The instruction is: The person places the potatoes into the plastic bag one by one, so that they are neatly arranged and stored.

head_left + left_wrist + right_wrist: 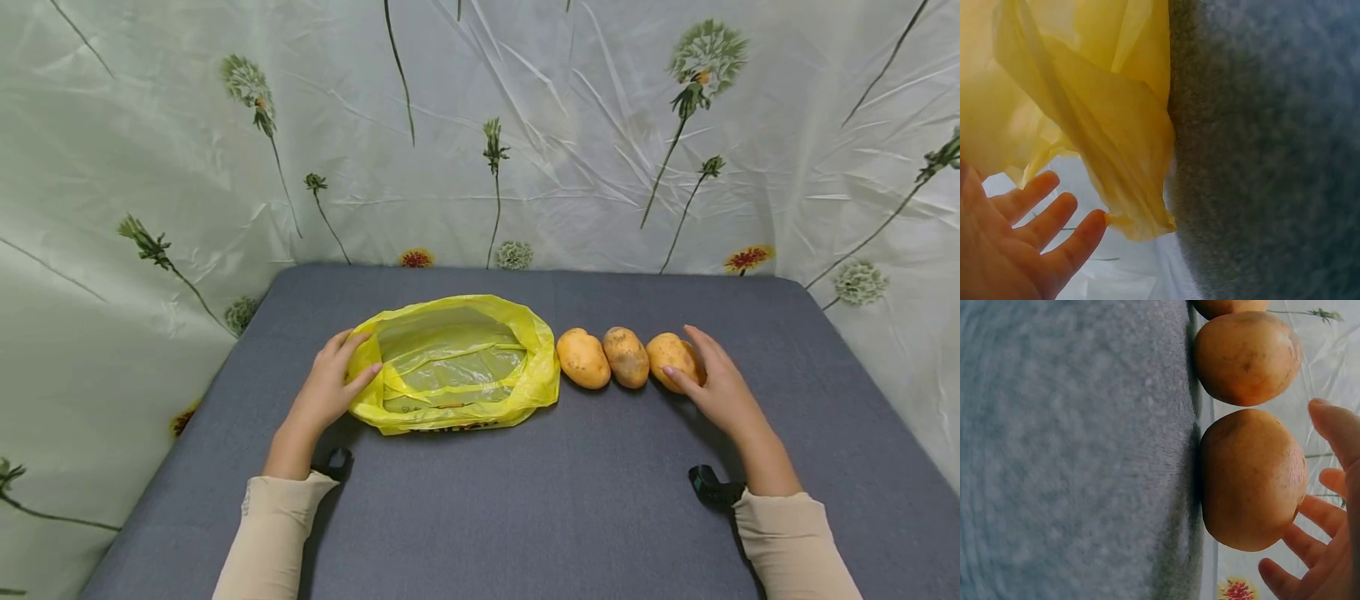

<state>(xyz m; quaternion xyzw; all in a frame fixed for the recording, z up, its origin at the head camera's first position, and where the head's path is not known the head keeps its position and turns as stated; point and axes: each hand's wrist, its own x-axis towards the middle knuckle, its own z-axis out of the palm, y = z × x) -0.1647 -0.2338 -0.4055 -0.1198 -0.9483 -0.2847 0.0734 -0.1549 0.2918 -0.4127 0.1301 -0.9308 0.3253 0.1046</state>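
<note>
Beige sleeves [266, 533] are nearest in the head view. Toward the far edge of the tabletop [525, 508], the left hand [324, 379] touches the left rim of a yellow bag [453, 362], seemingly steadying its mouth; right of it three potatoes [627, 357] lie in a row, the right hand [723, 392] at the rightmost potato [667, 354]. Left wrist: fingers [1082, 242] spread, without a grip. Right wrist: thumb [1335, 428] clear, hand parted, perhaps to suit that potato's width.

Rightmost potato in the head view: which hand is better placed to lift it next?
Probably the right: the right hand has its thumb and fingers at the rightmost potato, whereas the left hand is at the left rim of the yellow plastic bag.
</note>
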